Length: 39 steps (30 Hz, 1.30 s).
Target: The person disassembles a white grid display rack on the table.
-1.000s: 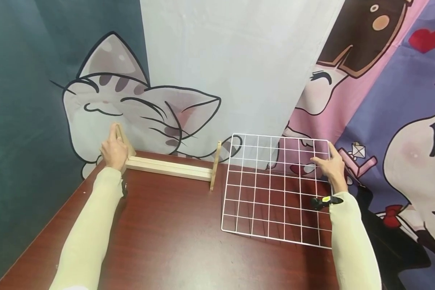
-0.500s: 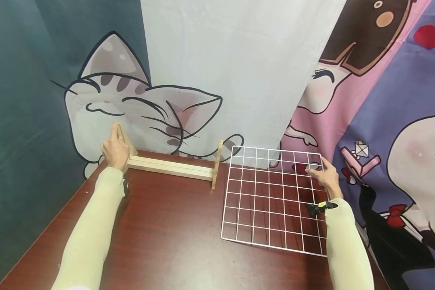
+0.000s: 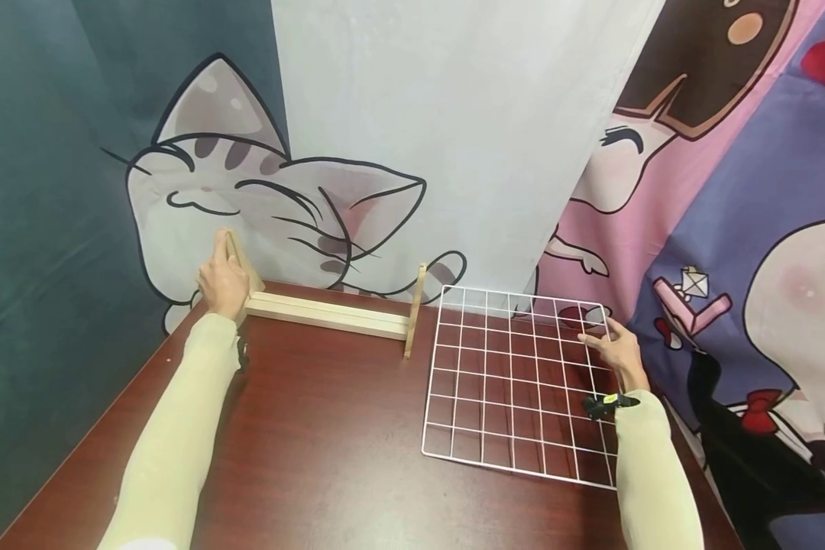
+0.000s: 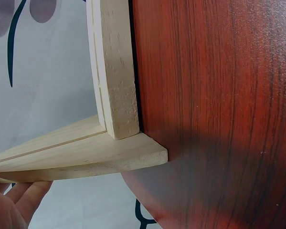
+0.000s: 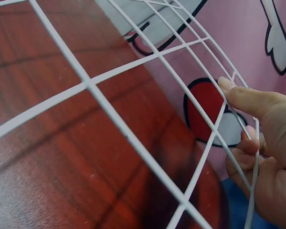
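Observation:
At the back left of the table, my left hand grips the left end board of a pale wooden frame. A grooved wooden crossbar joins that board to a narrow right end piece. The left wrist view shows the fingers and thumb around the board, away from its joint with the bar. A white wire grid panel slants over the table's right side. My right hand holds its right edge near the far corner. In the right wrist view, fingers curl around the outer wires.
The reddish-brown table ends at a hanging cloth printed with a cartoon cat and figures. Cloth also borders the left and right sides. The frame's right end piece stands close to the grid's left edge.
The right hand has lowered the grid, bringing its far edge down and slightly left. The left hand keeps its hold on the wooden end board. The view has shifted slightly.

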Each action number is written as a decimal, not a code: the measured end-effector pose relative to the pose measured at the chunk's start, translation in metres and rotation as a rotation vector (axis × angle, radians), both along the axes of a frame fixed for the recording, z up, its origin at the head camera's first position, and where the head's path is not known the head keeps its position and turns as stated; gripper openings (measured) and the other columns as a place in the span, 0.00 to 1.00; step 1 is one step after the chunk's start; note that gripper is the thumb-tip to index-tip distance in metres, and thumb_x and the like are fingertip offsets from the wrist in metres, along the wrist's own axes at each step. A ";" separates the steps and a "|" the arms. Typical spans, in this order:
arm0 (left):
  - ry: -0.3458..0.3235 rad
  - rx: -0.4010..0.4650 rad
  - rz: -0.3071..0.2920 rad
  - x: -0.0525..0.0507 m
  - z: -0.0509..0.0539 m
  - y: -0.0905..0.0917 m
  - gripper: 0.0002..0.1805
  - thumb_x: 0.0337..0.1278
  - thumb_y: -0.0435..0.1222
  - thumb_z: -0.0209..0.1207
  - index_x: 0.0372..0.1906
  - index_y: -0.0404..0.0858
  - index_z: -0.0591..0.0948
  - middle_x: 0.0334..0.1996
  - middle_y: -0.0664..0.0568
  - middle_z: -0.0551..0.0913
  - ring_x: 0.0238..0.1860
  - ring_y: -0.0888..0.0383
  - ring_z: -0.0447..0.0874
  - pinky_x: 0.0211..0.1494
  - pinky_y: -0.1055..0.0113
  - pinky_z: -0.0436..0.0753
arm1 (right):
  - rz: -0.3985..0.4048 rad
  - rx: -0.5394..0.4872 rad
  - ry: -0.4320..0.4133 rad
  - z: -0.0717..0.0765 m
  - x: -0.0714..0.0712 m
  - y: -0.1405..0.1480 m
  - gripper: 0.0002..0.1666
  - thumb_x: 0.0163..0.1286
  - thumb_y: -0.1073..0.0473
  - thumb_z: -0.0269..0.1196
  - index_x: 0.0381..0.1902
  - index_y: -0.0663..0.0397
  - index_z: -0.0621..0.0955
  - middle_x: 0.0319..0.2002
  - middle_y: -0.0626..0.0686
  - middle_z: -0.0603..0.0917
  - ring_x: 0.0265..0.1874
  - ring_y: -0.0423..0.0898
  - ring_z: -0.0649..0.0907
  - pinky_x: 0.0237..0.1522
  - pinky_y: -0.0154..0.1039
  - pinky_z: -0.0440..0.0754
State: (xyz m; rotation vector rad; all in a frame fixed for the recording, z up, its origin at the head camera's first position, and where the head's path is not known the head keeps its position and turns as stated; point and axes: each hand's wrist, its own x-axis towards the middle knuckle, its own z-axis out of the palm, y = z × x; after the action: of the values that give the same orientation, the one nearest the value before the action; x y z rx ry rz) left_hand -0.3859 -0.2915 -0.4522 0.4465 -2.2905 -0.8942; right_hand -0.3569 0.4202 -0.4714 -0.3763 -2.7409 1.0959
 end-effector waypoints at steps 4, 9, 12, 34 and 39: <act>0.003 0.000 -0.001 -0.002 0.001 0.001 0.28 0.74 0.33 0.46 0.73 0.58 0.63 0.54 0.28 0.81 0.36 0.28 0.81 0.34 0.41 0.75 | 0.003 0.034 0.015 -0.009 0.004 0.002 0.49 0.60 0.51 0.73 0.71 0.69 0.67 0.19 0.38 0.73 0.30 0.38 0.72 0.43 0.34 0.68; 0.003 0.004 0.002 -0.002 0.002 0.002 0.29 0.74 0.33 0.45 0.74 0.57 0.63 0.55 0.28 0.80 0.38 0.26 0.82 0.36 0.40 0.76 | 0.003 -0.039 0.031 -0.022 0.008 0.005 0.46 0.60 0.53 0.73 0.69 0.72 0.68 0.18 0.31 0.73 0.28 0.30 0.70 0.41 0.27 0.66; 0.001 0.011 0.001 -0.002 0.003 0.002 0.29 0.74 0.33 0.45 0.74 0.57 0.63 0.56 0.28 0.80 0.39 0.26 0.82 0.37 0.39 0.76 | 0.013 -0.129 0.032 -0.029 0.010 0.007 0.42 0.60 0.56 0.73 0.67 0.72 0.70 0.18 0.30 0.74 0.28 0.27 0.70 0.37 0.24 0.66; 0.010 0.011 0.007 0.000 0.000 0.000 0.29 0.73 0.32 0.46 0.73 0.58 0.63 0.54 0.27 0.81 0.45 0.24 0.82 0.42 0.36 0.77 | 0.026 -0.022 -0.087 -0.049 0.017 0.002 0.45 0.62 0.54 0.71 0.69 0.73 0.66 0.57 0.74 0.79 0.46 0.50 0.83 0.51 0.36 0.74; 0.009 0.001 -0.004 -0.002 -0.001 0.000 0.29 0.74 0.32 0.46 0.73 0.57 0.63 0.55 0.27 0.81 0.44 0.24 0.82 0.40 0.37 0.77 | 0.024 -0.005 -0.110 -0.049 0.018 -0.002 0.46 0.63 0.56 0.70 0.70 0.75 0.64 0.60 0.76 0.76 0.61 0.69 0.77 0.63 0.55 0.71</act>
State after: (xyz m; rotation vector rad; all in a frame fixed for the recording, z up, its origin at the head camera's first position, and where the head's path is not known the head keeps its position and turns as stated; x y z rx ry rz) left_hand -0.3880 -0.2910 -0.4529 0.4377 -2.2841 -0.8974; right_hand -0.3389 0.4182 -0.5203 -0.4168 -2.8458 1.1198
